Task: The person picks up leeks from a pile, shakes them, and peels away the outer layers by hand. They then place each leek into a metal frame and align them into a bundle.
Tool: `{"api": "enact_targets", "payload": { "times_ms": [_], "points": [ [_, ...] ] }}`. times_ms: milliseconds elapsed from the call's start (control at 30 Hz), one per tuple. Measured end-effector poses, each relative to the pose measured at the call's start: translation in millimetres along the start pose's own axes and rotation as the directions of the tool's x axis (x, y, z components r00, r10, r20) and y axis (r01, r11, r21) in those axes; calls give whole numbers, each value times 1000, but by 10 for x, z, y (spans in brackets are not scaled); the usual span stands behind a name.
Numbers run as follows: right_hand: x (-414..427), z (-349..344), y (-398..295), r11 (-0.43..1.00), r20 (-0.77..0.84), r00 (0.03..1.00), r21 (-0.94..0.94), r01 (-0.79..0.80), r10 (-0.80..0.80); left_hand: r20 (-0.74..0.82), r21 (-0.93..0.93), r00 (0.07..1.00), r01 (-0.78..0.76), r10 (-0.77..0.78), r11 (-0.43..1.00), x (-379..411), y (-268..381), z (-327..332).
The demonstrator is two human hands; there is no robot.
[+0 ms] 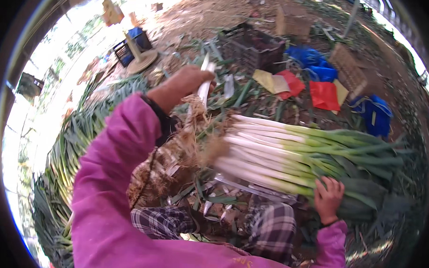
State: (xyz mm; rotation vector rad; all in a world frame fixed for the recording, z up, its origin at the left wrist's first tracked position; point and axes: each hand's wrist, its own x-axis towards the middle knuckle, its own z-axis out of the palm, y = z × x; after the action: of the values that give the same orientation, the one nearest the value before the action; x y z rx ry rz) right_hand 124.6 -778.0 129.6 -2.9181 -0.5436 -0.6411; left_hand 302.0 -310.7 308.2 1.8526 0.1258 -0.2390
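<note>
My left hand (189, 81), wearing a black band at the wrist, is raised beyond the root ends and closed around a pale leek sheath (203, 89). White tips stick out above the fist, and stringy roots (197, 108) hang just below it. Before me lies a row of leeks (270, 146), white shanks to the left and green leaves to the right. At the near edge of this pile, my right hand (328, 198) curls over the green leaves. Clear plastic (255, 188) shows under the shanks. The root ends are partly blurred.
More leeks (64, 164) are heaped along the left side. A dark plastic crate (251, 46) stands beyond, near a cardboard box (294, 21). Red sheets (324, 95) and blue bundles (373, 114) lie at right. A round-based stand (142, 60) is at far left. Leaf scraps litter the soil.
</note>
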Motion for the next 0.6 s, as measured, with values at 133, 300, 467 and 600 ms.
{"api": "enact_targets", "payload": {
  "times_ms": [133,300,467,600],
  "points": [
    [-67,-10,20,1000,-30,999,18,-15,16,217,13,952,-224,216,975,-777,1122,964],
    [-108,-32,25,999,-84,996,20,-36,37,627,426,651,-746,428,512,-945,1045,1610],
    [-153,-46,54,996,-22,999,73,-43,45,703,503,582,-813,410,293,-289,-219,2048],
    [-144,-192,88,992,82,996,124,30,-41,684,621,679,-734,267,276,-110,-1311,2280]
  ]
}}
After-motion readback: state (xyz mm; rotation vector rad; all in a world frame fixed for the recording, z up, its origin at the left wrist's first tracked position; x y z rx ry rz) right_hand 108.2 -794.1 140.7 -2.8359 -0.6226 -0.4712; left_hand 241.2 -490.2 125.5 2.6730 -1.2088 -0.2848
